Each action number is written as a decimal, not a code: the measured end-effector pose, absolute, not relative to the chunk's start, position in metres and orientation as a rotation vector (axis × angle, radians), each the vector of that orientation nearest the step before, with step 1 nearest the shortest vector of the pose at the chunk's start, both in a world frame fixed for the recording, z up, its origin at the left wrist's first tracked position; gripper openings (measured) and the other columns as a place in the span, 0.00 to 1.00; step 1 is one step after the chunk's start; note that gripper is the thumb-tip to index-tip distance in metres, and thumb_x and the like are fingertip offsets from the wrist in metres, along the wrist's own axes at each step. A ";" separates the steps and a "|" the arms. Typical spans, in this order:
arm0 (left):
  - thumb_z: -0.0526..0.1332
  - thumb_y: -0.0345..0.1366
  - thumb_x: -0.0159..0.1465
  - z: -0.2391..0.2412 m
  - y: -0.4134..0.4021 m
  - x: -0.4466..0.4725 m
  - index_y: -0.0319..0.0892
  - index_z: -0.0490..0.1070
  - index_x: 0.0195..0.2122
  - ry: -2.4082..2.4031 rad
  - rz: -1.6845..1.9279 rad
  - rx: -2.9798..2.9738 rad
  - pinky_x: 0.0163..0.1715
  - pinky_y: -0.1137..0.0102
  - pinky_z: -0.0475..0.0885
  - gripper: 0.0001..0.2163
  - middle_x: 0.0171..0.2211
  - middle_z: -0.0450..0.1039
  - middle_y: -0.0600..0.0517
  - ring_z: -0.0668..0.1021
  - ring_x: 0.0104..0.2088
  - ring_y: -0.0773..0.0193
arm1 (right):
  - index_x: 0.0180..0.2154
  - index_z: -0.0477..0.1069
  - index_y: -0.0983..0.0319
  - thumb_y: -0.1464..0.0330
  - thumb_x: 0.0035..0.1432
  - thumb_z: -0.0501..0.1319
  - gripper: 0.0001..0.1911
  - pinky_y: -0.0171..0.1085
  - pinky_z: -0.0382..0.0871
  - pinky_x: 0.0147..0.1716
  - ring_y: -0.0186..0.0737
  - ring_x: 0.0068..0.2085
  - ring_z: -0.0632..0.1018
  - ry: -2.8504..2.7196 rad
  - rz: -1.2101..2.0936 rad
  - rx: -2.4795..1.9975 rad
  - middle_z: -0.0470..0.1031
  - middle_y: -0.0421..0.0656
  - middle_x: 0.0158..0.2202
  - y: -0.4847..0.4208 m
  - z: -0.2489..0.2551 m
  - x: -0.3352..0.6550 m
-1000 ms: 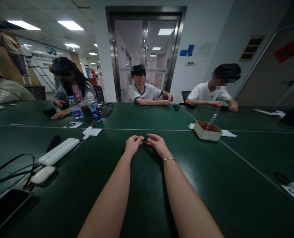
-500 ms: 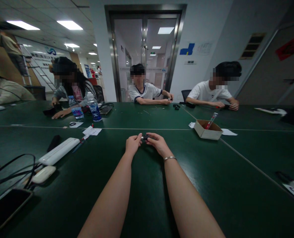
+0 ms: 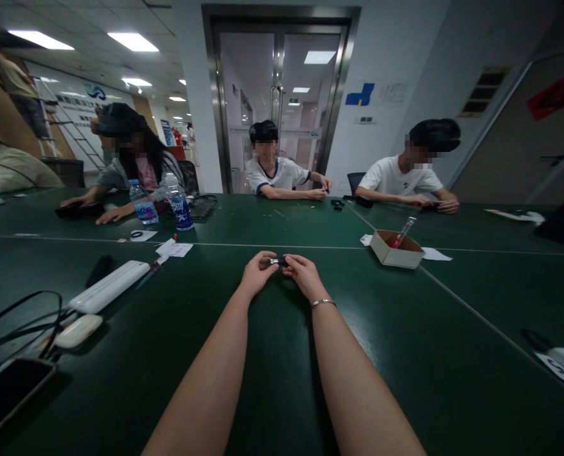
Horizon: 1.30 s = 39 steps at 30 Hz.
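A small black object with a shiny silver end is held level between my two hands, just above the green table. It looks like a USB stick, but it is too small to be sure. My left hand has its thumb and fingers closed about the silver end. The black end sits in the pinch of my right hand, which has a metal bracelet at its wrist. Fingers cover part of the object.
At the right stands an open cardboard box with a red-and-clear tube in it. White power strip, cables and phone lie left. Two bottles stand farther back. Several people sit across the table.
My left fingers have shifted on the object, and more of its silver end shows. At the far left, a co-worker's hand has slid a dark item leftward.
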<state>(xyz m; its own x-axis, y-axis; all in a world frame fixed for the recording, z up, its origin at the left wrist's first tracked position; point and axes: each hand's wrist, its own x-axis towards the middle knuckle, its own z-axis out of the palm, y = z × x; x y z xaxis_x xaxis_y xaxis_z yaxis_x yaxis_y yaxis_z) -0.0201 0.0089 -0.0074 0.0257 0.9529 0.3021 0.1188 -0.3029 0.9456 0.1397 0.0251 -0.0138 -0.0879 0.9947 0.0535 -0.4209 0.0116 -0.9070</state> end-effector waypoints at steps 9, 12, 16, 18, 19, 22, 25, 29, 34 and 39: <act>0.64 0.36 0.57 -0.007 0.011 -0.018 0.41 0.70 0.47 1.271 1.385 1.426 0.26 0.74 0.68 0.16 0.38 0.74 0.47 0.75 0.30 0.66 | 0.34 0.77 0.65 0.67 0.44 0.75 0.15 0.31 0.73 0.26 0.34 0.25 0.77 -0.978 1.401 -0.851 0.78 0.44 0.28 0.025 -0.014 0.138; 0.60 0.40 0.61 -0.007 0.011 -0.018 0.41 0.70 0.45 1.289 1.343 1.371 0.23 0.74 0.67 0.13 0.35 0.74 0.48 0.75 0.28 0.65 | 0.34 0.77 0.65 0.67 0.44 0.75 0.15 0.31 0.73 0.27 0.34 0.26 0.77 -0.982 1.398 -0.855 0.77 0.44 0.28 0.024 -0.014 0.138; 0.62 0.34 0.58 -0.007 0.011 -0.017 0.40 0.71 0.40 1.271 1.397 1.479 0.29 0.74 0.69 0.09 0.37 0.74 0.47 0.76 0.33 0.65 | 0.34 0.77 0.65 0.67 0.43 0.75 0.15 0.31 0.73 0.27 0.34 0.26 0.77 -1.002 1.397 -0.846 0.77 0.44 0.28 0.023 -0.014 0.137; 0.63 0.32 0.56 -0.007 0.010 -0.016 0.41 0.70 0.41 1.293 1.421 1.469 0.28 0.75 0.69 0.11 0.42 0.72 0.47 0.76 0.35 0.65 | 0.34 0.77 0.65 0.67 0.43 0.75 0.15 0.30 0.73 0.27 0.34 0.26 0.77 -1.004 1.393 -0.851 0.77 0.44 0.28 0.023 -0.014 0.137; 0.62 0.34 0.57 -0.007 0.010 -0.016 0.41 0.70 0.41 1.310 1.392 1.436 0.26 0.75 0.68 0.11 0.41 0.72 0.47 0.76 0.33 0.65 | 0.34 0.77 0.65 0.67 0.43 0.75 0.15 0.30 0.73 0.27 0.34 0.26 0.77 -1.002 1.392 -0.853 0.77 0.44 0.28 0.023 -0.013 0.137; 0.58 0.38 0.62 -0.006 0.010 -0.017 0.41 0.69 0.41 1.315 1.325 1.414 0.26 0.74 0.68 0.09 0.36 0.72 0.49 0.74 0.29 0.66 | 0.34 0.77 0.66 0.67 0.43 0.75 0.15 0.30 0.74 0.27 0.34 0.26 0.77 -1.010 1.397 -0.852 0.77 0.44 0.28 0.023 -0.013 0.137; 0.62 0.33 0.58 -0.007 0.010 -0.018 0.41 0.70 0.41 1.320 1.392 1.492 0.32 0.73 0.70 0.09 0.42 0.71 0.47 0.75 0.36 0.65 | 0.34 0.77 0.65 0.67 0.43 0.75 0.15 0.31 0.74 0.27 0.34 0.26 0.77 -1.016 1.399 -0.847 0.78 0.43 0.28 0.022 -0.012 0.137; 0.57 0.38 0.63 -0.006 0.010 -0.018 0.41 0.69 0.44 1.317 1.312 1.389 0.27 0.73 0.67 0.10 0.36 0.72 0.48 0.74 0.30 0.65 | 0.34 0.77 0.65 0.68 0.44 0.74 0.13 0.31 0.74 0.27 0.35 0.27 0.77 -1.028 1.400 -0.855 0.78 0.44 0.29 0.022 -0.011 0.137; 0.60 0.36 0.61 -0.005 0.009 -0.017 0.41 0.69 0.43 1.313 1.347 1.429 0.27 0.74 0.66 0.10 0.36 0.73 0.49 0.74 0.30 0.67 | 0.34 0.77 0.65 0.69 0.46 0.73 0.12 0.32 0.74 0.27 0.35 0.26 0.77 -1.023 1.396 -0.864 0.77 0.44 0.28 0.021 -0.010 0.137; 0.58 0.37 0.62 -0.006 0.010 -0.017 0.41 0.69 0.43 1.281 1.323 1.429 0.27 0.75 0.65 0.10 0.30 0.72 0.51 0.73 0.29 0.66 | 0.34 0.77 0.66 0.70 0.45 0.73 0.12 0.30 0.74 0.27 0.34 0.26 0.77 -1.019 1.412 -0.863 0.78 0.44 0.28 0.021 -0.009 0.136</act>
